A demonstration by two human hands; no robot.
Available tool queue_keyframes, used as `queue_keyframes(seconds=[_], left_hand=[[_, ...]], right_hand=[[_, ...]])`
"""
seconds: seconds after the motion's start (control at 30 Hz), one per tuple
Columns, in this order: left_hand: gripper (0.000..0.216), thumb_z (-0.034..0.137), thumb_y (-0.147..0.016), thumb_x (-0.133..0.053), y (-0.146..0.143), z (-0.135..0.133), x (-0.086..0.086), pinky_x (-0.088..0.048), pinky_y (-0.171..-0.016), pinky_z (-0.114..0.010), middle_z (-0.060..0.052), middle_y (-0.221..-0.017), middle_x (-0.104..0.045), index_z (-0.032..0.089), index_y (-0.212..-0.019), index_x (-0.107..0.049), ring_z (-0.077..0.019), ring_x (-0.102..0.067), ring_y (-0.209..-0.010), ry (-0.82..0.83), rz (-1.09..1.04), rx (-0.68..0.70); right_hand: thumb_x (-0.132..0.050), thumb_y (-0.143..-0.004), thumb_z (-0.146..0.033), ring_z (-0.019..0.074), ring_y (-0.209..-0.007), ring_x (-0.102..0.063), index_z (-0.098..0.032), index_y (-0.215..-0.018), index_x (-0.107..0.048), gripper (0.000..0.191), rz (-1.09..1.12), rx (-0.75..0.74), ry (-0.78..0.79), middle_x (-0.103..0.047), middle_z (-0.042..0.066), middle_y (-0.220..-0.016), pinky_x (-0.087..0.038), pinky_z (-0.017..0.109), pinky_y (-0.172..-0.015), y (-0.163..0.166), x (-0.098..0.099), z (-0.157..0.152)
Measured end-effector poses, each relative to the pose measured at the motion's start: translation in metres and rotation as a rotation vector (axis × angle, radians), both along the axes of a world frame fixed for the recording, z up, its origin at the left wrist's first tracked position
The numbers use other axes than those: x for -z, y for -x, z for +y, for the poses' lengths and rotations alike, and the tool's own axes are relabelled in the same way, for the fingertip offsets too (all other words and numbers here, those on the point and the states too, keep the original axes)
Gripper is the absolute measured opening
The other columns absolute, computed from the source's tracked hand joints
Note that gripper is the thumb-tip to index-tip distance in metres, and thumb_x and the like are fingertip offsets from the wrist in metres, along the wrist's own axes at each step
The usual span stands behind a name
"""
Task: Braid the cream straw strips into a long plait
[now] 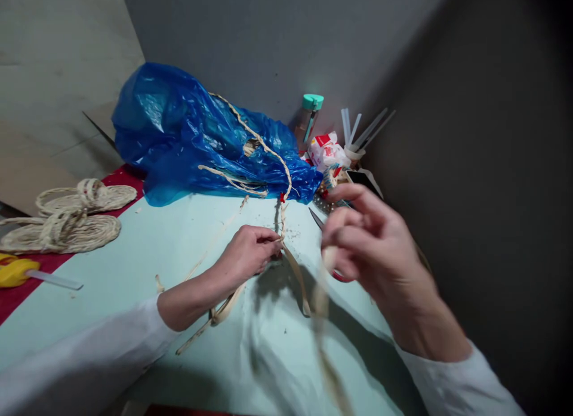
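A: Where is the cord, and what are the hands doing?

B: The twisted cord [286, 171] runs from the blue bag [179, 129] in the upper middle down to the left hand [255, 252] at the centre of the frame. That hand's grip is closed on its lower end, where a loose strip [298, 279] hangs down. The right hand [376, 249], right of centre, looks closed on another strip [320, 308], though blur hides the exact hold.

A: How would you work it well?

B: I'd pinch firmly right at the join so the twist can't slip back, hold both strips apart, and turn them with even tension.

A: And room to move?

B: Mind the right side: the dark wall [470, 135] stands near that hand, and the scissors [316, 218] lie just beside it, point toward the upper left. The table [134, 255] offers its widest stretch through the lower middle, so I'd sweep the long strip there. Toward the left edge sit the sandals [101, 198] and a yellow tool [18, 271]; I'd swing short of those.
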State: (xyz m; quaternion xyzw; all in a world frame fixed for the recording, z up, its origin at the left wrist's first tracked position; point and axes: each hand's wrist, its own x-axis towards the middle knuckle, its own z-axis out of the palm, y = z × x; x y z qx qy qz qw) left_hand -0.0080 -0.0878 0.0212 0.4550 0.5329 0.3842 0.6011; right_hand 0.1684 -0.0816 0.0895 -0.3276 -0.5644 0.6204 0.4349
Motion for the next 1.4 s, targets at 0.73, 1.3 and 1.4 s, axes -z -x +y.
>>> queue_keyframes(seconds=[0.73, 1.3, 1.4], left_hand=[[0.019, 0.025, -0.073, -0.069, -0.003, -0.003, -0.007, -0.021, -0.042, -0.018, 0.004, -0.056, -0.048, 0.013, -0.088, -0.07, -0.0031, -0.032, -0.045, 0.065, -0.069, -0.089], [0.022, 0.032, -0.075, -0.062, 0.002, -0.003, -0.003, -0.04, -0.062, -0.026, -0.002, -0.066, -0.065, 0.014, -0.075, -0.075, -0.0163, -0.055, -0.067, -0.263, 0.377, -0.063], [0.024, 0.033, -0.077, -0.059, 0.002, -0.004, -0.003, -0.04, -0.062, -0.026, -0.001, -0.064, -0.064, 0.017, -0.083, -0.075, -0.0161, -0.055, -0.065, -0.273, 0.388, -0.043]], right_hand=[[-0.059, -0.084, -0.026, 0.0196, -0.081, -0.063, -0.022, -0.114, -0.044, 0.034, -0.617, 0.203, -0.476, -0.067, 0.006, -0.095, -0.044, 0.03, -0.072, 0.017, 0.054, 0.012], [-0.048, -0.088, -0.035, 0.0089, -0.053, -0.031, -0.017, -0.061, -0.048, 0.033, -0.548, 0.028, -0.16, -0.037, -0.004, -0.055, -0.023, 0.023, -0.049, 0.022, 0.071, 0.014], [-0.052, -0.086, -0.037, 0.0081, -0.051, -0.029, -0.016, -0.063, -0.053, 0.031, -0.49, 0.05, -0.09, -0.037, -0.005, -0.053, -0.02, 0.023, -0.048, 0.021, 0.074, 0.013]])
